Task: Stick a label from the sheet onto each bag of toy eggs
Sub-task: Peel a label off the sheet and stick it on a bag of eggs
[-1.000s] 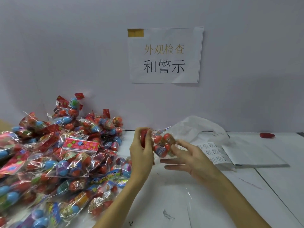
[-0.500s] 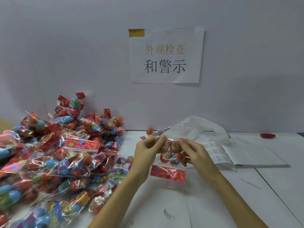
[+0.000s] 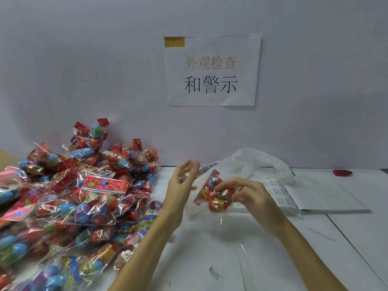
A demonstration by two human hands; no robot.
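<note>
Crinkly clear bag of toy eggs [image 3: 216, 194] pinched by right hand [image 3: 249, 196]; left hand [image 3: 180, 183] loose, blurred.

Both bare forearms rise from the bottom edge, converging toward mid-frame. The left hand [image 3: 182, 181], at about ten o'clock from the right, stands upright with fingers loosely spread and motion-blurred, holding nothing. The right hand [image 3: 249, 194] lies palm-down, wrist bent, its curled fingers and thumb pinching a clear crinkly plastic bag of red toy eggs [image 3: 215, 196].

Single head view, facing forward-down, close over table [image 3: 273, 259], toward wall [image 3: 84, 70]
</note>
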